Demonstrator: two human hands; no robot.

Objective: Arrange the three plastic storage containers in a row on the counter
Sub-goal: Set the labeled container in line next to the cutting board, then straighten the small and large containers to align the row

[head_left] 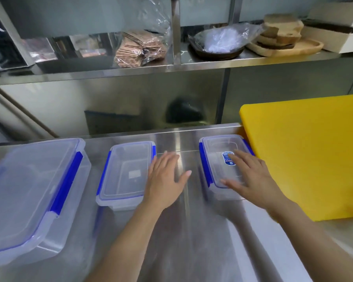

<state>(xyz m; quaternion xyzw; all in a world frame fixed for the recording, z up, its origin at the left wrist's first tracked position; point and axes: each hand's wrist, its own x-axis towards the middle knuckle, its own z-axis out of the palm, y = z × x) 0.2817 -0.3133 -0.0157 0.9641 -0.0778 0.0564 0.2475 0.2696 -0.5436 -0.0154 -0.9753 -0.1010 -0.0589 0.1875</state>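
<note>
Three clear plastic containers with blue clip latches stand side by side on the steel counter. The large container is at the left, a smaller middle container beside it, and the right container, with a blue label on its lid, next to the yellow board. My left hand hovers flat with fingers spread, just right of the middle container's edge. My right hand lies flat with fingers spread over the right container's lid. Neither hand grips anything.
A thick yellow cutting board lies at the right, touching the right container. Above the counter, a steel shelf holds a bag of cardboard sleeves, a dark bowl with plastic wrap, wooden boards and a box.
</note>
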